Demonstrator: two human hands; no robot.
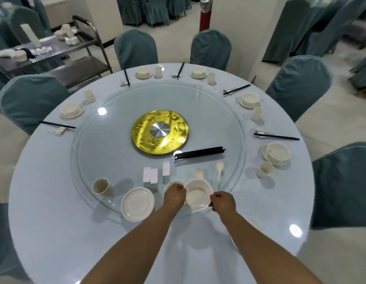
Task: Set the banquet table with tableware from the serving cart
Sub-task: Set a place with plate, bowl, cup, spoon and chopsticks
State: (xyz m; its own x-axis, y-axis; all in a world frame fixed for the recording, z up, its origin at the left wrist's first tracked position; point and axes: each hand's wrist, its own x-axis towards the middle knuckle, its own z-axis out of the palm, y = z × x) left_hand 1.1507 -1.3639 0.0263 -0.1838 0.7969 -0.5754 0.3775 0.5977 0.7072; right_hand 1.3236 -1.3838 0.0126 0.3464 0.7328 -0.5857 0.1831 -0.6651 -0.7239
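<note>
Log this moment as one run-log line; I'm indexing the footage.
phase: place setting | left hand: holds bowl rim | right hand: holds opposite rim | bowl: over glass turntable edge | saucer: bare

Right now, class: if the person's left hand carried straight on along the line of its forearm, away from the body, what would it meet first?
Probably the small bowl just beyond the left hand; the knuckles already overlap its near rim, though depth is unclear.

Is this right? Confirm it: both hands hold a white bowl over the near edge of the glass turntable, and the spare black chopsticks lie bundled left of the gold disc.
Not quite. The head view shows the chopsticks bundled at the near right of the gold disc, not left. The rest holds: left hand and right hand hold the white bowl over the turntable edge.
</note>
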